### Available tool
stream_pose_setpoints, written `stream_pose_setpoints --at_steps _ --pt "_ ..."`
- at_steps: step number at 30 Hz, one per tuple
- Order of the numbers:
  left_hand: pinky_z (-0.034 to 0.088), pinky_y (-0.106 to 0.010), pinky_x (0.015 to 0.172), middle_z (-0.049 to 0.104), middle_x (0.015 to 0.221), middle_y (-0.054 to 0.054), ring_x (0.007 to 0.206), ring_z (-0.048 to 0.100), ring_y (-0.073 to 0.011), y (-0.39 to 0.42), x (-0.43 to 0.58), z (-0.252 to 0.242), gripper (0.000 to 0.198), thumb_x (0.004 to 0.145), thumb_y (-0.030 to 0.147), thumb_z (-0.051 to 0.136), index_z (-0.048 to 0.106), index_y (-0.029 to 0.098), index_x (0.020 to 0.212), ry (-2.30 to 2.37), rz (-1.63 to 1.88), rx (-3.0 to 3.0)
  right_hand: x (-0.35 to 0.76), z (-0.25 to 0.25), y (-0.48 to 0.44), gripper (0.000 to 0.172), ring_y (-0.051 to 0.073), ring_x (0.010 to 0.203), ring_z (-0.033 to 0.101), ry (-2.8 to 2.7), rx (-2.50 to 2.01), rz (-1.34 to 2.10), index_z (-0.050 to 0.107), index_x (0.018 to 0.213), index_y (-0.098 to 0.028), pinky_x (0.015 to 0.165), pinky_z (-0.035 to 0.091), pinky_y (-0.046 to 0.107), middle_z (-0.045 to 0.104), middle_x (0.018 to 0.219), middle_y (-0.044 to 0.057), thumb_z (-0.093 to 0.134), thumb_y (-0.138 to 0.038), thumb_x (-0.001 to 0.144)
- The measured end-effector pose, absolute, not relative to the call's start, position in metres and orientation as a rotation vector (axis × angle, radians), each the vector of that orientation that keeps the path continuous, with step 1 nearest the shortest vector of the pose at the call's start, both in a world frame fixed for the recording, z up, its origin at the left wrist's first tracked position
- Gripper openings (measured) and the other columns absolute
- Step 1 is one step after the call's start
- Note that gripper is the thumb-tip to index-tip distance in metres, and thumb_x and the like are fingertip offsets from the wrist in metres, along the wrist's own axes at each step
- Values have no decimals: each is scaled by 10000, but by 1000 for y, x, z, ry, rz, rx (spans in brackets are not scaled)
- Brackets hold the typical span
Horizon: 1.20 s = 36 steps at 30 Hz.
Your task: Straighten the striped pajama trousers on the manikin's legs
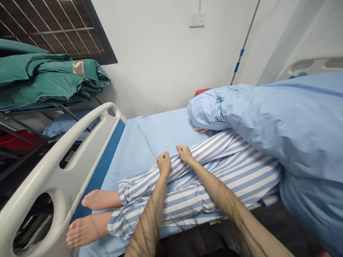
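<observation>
A manikin with smooth, plastic-looking feet (89, 228) lies on the bed in blue-and-white striped trousers (184, 200). At the knee of its far leg, my left hand (163, 164) is closed in a fist against the trouser cloth. A little to the right along the same leg, my right hand (184, 154) is closed too. Both seem to grip the striped fabric, though the fingertips are hidden. My forearms cross over the near leg. A light blue quilt (257, 117) is bunched over the upper body, and the manikin's fingers (200, 130) peek out below it.
A pale plastic footboard (80, 160) borders the bed on the left. Light blue sheet (163, 132) covers the mattress. Folded green cloth (50, 78) lies on a metal rack beyond the footboard. A pole (241, 53) leans by the wall, near a socket (197, 20).
</observation>
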<state>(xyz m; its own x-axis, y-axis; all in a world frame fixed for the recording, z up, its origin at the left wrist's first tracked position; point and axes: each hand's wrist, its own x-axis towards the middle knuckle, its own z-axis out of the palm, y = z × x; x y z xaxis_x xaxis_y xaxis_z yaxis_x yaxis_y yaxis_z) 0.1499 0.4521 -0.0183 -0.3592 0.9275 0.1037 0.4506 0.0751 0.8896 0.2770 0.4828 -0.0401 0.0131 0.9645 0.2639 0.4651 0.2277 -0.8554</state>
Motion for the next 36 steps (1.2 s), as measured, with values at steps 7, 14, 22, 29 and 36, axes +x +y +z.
stream_pose_setpoints --at_steps 7,14,22,29,36 --pt "284 -241 550 331 451 37 494 331 -93 457 179 -8 410 862 349 397 312 200 489 1650 1381 1377 280 -41 486 443 104 529 316 -1525 -1345 751 336 528 -207 551 222 259 314 499 -48 363 -445 900" --pt "189 -271 589 371 507 25 541 279 -104 449 186 -42 343 835 229 450 340 180 515 1954 1059 1623 277 -43 484 443 118 532 340 -1586 -1353 739 351 512 -210 555 244 273 371 489 -27 390 -420 900" --pt "174 -274 596 348 508 29 553 261 -110 449 185 -36 336 824 234 444 317 182 517 1964 1052 1613 288 4 483 445 94 520 315 -1586 -1300 760 314 509 -207 539 233 250 295 496 -44 368 -453 875" --pt "184 -274 595 302 504 33 561 279 -111 448 186 -37 348 818 251 438 284 187 513 1982 1042 1605 326 34 494 470 98 544 337 -1547 -1199 647 357 529 -198 561 261 245 344 514 -29 378 -481 904" --pt "203 -267 587 313 498 27 544 276 -108 447 190 -37 344 811 259 438 281 188 513 2032 1011 1640 342 -30 507 438 102 518 298 -1625 -1415 706 339 498 -200 556 203 264 308 474 -38 405 -379 892"
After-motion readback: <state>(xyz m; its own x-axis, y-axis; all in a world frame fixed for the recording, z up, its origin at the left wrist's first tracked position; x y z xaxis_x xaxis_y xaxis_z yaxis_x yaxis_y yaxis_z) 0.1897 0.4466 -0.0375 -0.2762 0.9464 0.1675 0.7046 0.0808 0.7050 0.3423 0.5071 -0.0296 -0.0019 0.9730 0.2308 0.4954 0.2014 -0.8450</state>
